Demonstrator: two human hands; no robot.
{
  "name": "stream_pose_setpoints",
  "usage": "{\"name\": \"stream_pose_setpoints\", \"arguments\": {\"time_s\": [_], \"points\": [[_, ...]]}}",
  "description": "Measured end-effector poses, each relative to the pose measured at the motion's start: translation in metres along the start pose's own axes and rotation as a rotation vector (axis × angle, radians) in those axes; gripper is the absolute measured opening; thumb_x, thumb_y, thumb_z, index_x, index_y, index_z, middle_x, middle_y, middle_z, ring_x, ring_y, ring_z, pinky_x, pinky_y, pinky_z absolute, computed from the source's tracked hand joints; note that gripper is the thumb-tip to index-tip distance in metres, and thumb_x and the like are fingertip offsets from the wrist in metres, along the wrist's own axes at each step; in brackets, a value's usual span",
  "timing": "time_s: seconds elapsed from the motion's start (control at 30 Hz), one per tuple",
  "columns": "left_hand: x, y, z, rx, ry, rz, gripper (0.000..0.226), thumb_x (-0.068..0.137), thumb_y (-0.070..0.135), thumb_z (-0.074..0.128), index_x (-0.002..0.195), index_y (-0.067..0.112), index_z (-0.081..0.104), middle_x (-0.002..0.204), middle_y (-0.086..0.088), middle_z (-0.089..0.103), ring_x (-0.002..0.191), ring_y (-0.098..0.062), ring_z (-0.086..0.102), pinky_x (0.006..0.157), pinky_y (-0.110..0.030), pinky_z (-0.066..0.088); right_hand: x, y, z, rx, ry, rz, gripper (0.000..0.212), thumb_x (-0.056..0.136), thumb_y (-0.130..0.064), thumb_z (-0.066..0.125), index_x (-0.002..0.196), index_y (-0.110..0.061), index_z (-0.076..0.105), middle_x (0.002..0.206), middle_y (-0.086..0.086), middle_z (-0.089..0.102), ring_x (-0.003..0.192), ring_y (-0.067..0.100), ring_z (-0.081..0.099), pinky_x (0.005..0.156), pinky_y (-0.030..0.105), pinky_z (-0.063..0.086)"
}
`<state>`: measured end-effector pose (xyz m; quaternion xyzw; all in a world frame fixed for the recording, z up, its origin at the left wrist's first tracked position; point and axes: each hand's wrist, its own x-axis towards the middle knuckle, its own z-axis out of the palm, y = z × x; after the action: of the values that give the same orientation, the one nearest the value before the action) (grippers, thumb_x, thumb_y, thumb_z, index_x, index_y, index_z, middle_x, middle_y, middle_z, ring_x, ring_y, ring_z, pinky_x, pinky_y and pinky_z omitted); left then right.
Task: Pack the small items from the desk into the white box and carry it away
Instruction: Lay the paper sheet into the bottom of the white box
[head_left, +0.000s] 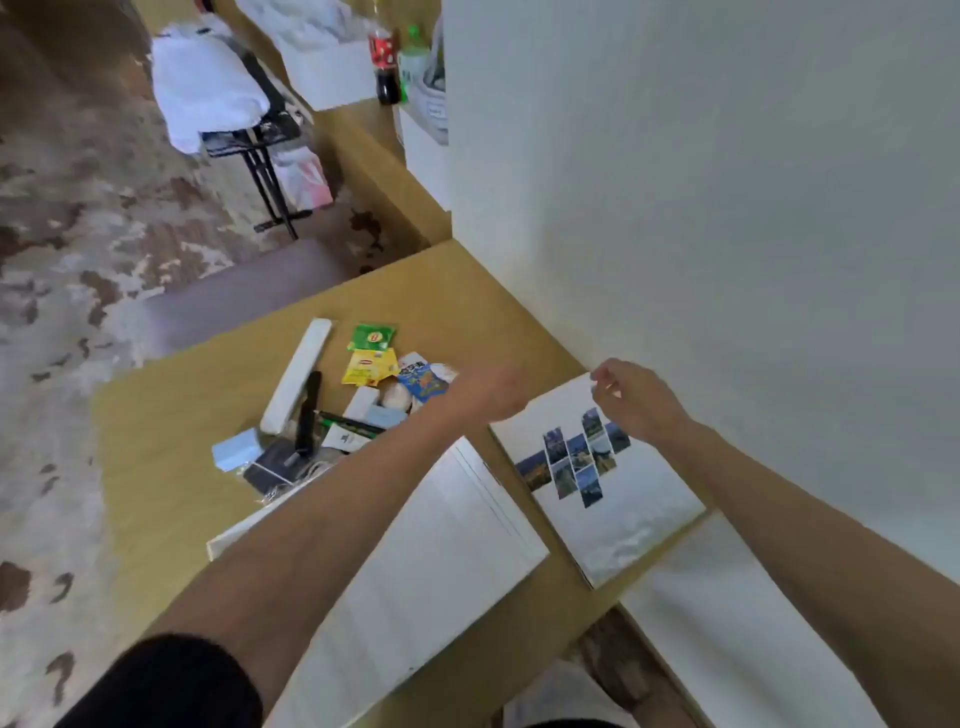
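Observation:
Small items lie in a heap on the wooden desk (171, 415): a long white case (296, 379), a green tea bag (371, 336), a yellow tea bag (368, 367), a blue snack packet (423, 382), a black pen-like stick (309, 410), a pale blue box (236, 449) and a dark wallet (275, 462). The white box (415, 561) lies in front of me, under my left forearm. Beside it is a white panel with small photos (613, 483). My left hand (483, 395) is blurred next to the snack packet. My right hand (636, 402) hovers over the panel's far corner, fingers loosely curled, nothing seen in it.
A white wall (727, 208) runs along the desk's right side. Farther back on another desk stand a cola bottle (384, 57), a green bottle (413, 57) and a white box (327, 73). A chair draped in white cloth (208, 88) stands on the patterned floor at the left.

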<state>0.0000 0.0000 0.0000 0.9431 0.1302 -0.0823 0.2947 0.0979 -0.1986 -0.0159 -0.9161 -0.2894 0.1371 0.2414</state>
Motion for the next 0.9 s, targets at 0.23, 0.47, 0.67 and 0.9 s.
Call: {"name": "stream_pose_setpoints", "arguments": {"time_s": [0.23,0.47,0.67,0.9], "points": [[0.069,0.015,0.090,0.354,-0.343,-0.121,0.074,0.087,0.046,0.056,0.144,0.009,0.026,0.149,-0.015,0.032,0.130,-0.034,0.039,0.096,-0.041,0.042,-0.012,0.076,0.043,-0.177,-0.320,0.244,0.061,0.082,-0.051,0.066,0.127,-0.013,0.048,0.130,0.012,0.053,0.114,0.029,0.054,0.093,0.040,0.048],[0.094,0.002,0.128,0.223,-0.274,-0.274,0.085,0.077,0.034,0.070,0.142,0.009,0.022,0.145,-0.016,0.030,0.131,-0.033,0.033,0.102,-0.045,0.039,-0.011,0.095,0.063,-0.304,-0.296,0.398,0.114,0.061,-0.051,0.085,0.143,-0.008,0.019,0.143,0.020,0.034,0.132,0.034,0.038,0.101,0.041,0.043],[0.101,0.012,0.097,-0.127,-0.197,-0.543,0.069,0.094,0.038,0.049,0.148,0.007,0.021,0.155,-0.018,0.021,0.140,-0.036,0.025,0.112,-0.047,0.030,0.001,0.092,0.043,0.080,-0.232,0.103,0.024,0.091,-0.026,0.063,0.102,-0.024,0.041,0.102,0.005,0.063,0.081,0.018,0.064,0.073,0.041,0.059],[0.050,0.005,-0.017,-0.570,0.089,-0.447,0.061,0.093,0.039,0.048,0.145,0.013,0.030,0.150,-0.010,0.037,0.135,-0.031,0.037,0.112,-0.045,0.030,0.025,0.022,-0.045,0.217,-0.226,-0.267,0.015,0.096,-0.029,0.054,0.102,-0.035,0.042,0.098,-0.015,0.059,0.080,0.009,0.063,0.061,0.031,0.057]]}}
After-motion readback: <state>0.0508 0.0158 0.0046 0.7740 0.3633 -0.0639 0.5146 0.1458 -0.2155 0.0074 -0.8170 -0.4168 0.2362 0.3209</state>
